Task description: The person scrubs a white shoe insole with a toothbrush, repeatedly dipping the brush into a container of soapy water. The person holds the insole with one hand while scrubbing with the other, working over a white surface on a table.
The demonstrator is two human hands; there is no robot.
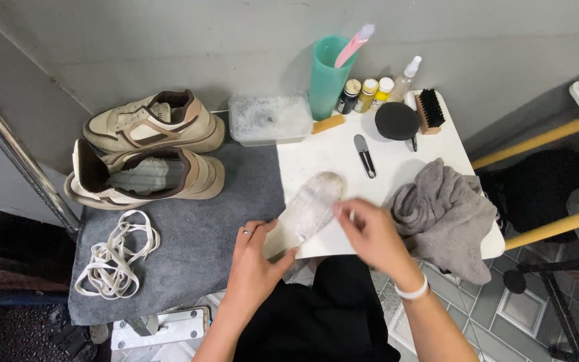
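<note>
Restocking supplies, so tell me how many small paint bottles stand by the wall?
3: black-bodied bottle beside the green cup, yellow bottle, then cream bottle nearest the spray bottle.

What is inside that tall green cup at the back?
A pink toothbrush leans in the green cup, its bristle end poking above the rim. Its lower handle is hidden by the cup wall, and any liquid inside cannot be seen.

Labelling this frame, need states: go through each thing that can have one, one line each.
insole: off the shoe, soapy, held at both ends
left hand: gripping the insole's near end
right hand: fingers on the insole's right edge
shoes: unlaced, lying on their sides
laces: loose pile on the grey mat
plastic tub: open, foamy water
green cup: upright, toothbrush in it
grey cloth: crumpled
</note>
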